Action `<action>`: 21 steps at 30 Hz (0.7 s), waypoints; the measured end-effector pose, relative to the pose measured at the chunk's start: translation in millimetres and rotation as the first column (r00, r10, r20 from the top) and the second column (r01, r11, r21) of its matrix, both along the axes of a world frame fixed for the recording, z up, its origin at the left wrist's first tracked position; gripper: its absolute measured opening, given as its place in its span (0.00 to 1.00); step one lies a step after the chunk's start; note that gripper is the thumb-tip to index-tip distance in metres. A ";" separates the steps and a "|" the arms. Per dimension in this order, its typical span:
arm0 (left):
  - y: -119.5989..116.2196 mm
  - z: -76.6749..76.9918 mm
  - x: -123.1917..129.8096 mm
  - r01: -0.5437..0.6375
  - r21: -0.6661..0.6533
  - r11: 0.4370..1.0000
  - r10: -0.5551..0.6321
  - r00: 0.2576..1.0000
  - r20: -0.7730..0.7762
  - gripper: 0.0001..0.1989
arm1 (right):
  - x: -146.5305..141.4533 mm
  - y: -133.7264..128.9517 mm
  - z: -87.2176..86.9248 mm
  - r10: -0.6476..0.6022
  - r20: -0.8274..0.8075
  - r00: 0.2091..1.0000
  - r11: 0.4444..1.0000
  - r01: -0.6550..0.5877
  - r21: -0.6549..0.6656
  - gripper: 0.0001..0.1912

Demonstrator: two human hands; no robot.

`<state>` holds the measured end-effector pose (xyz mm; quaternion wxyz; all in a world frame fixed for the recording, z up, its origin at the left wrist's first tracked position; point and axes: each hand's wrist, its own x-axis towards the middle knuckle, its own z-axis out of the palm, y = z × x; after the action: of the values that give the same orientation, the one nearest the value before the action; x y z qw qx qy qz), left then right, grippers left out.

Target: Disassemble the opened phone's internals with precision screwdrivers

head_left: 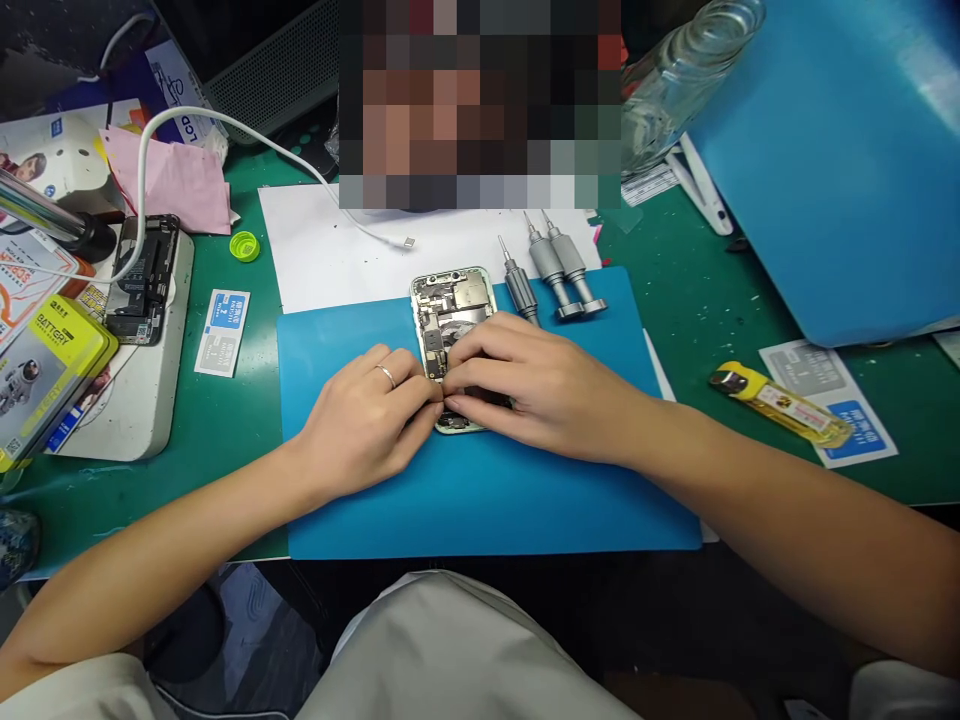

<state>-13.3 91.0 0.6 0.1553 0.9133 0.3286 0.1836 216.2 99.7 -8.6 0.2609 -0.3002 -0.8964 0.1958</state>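
An opened smartphone (455, 310) with a pale green frame lies on the blue mat (480, 510), its circuit boards and inner parts exposed. My left hand (371, 420), with a ring on one finger, is closed at the phone's lower left edge. Across the phone's right side reaches my right hand (536, 385), its fingers bent and drawn together. The fingertips of both hands meet over the phone's lower left part. Whatever lies between them is too small or hidden to make out. Part of the phone's lower half is covered by my right hand.
Three grey precision screwdrivers (519, 285) rest beyond the phone. A white cable (300, 165) crosses white paper. To the left are another opened phone (146, 285), a yellow battery box (56, 370) and a green cap (244, 246). A yellow tool (780, 405) and glass jar (686, 85) are at right.
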 end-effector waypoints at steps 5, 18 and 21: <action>1.5 -1.1 0.1 0.001 -0.018 1.000 -0.001 1.000 -0.008 0.12 | 0.5 -0.1 -0.3 -0.004 -0.003 1.000 1.000 0.003 -0.019 0.04; 1.8 0.8 1.7 0.049 0.032 0.998 -0.047 0.997 -0.062 0.13 | 0.2 0.5 1.6 0.016 -0.022 1.000 1.000 -0.017 -0.016 0.04; 1.1 0.6 1.7 0.035 0.030 0.999 -0.034 0.998 -0.047 0.12 | -1.4 1.1 1.8 0.011 -0.022 1.000 0.999 -0.012 -0.034 0.03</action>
<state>-11.6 92.1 1.2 0.1368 0.9252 0.3133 0.1648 214.8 100.8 -6.8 0.2641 -0.2973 -0.8917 0.2160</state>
